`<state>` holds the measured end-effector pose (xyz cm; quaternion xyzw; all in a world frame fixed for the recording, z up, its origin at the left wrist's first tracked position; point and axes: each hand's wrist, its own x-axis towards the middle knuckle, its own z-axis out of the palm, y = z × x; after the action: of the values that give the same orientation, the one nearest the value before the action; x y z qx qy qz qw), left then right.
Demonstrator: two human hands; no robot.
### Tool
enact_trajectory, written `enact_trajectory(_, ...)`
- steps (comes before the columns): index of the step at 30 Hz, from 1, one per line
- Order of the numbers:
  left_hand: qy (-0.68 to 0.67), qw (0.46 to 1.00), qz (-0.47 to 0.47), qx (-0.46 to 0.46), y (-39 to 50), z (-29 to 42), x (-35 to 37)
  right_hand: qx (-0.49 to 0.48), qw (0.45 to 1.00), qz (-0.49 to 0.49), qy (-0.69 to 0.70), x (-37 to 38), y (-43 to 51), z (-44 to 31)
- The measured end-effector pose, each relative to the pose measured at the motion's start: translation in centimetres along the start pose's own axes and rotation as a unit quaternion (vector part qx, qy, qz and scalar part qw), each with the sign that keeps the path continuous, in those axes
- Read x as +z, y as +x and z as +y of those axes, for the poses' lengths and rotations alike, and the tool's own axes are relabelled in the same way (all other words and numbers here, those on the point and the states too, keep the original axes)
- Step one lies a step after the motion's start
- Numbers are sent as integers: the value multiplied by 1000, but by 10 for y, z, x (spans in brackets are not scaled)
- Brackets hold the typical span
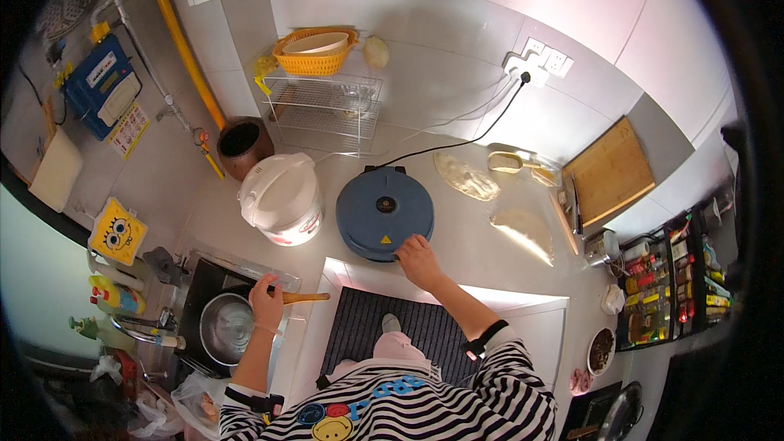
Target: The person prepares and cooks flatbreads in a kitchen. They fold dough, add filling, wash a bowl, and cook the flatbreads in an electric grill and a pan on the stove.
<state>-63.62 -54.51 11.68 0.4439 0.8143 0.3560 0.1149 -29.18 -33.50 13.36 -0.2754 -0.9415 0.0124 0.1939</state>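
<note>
A round blue electric griddle (pixel 385 211) stands on the counter with its lid down. My right hand (pixel 419 262) has its fingers curled at the front right edge of the lid. Over the edge of the sink, my left hand (pixel 266 306) grips a wooden stick or handle (pixel 309 297), which points right; its other end is hidden by the hand. Below and left of that hand, a round metal basin (pixel 226 327) sits in the dark sink. To the griddle's right lie an elongated flat piece of dough (pixel 467 177) and a half-moon piece (pixel 525 237).
A white rice cooker (pixel 283 202) is close left of the griddle. Behind stands a wire rack (pixel 324 104) with a yellow basket (pixel 315 62). A black cord (pixel 465 144) runs to the wall outlet. Cutting board (pixel 612 171) and condiment rack (pixel 661 288) are at right.
</note>
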Motion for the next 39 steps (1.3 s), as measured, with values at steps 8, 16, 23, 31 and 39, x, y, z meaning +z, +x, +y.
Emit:
enact_trajectory(8, -12, 999, 32, 10, 13, 44, 53, 4, 982, 160, 99, -101, 121, 79)
enact_trajectory(16, -37, 996, 71, -37, 8, 49, 83, 79, 970, 190, 133, -113, 259, 184)
enact_trajectory(23, -42, 987, 97, -121, -13, 25, 82, 65, 976, 201, 59, -83, 313, 241)
enact_trajectory(31, -58, 983, 115, -133, -27, 24, 84, 95, 987, 124, 27, -69, 322, 267)
enact_trajectory(39, -37, 984, 90, -150, -31, 33, 90, 98, 986, 119, 66, -71, 321, 276)
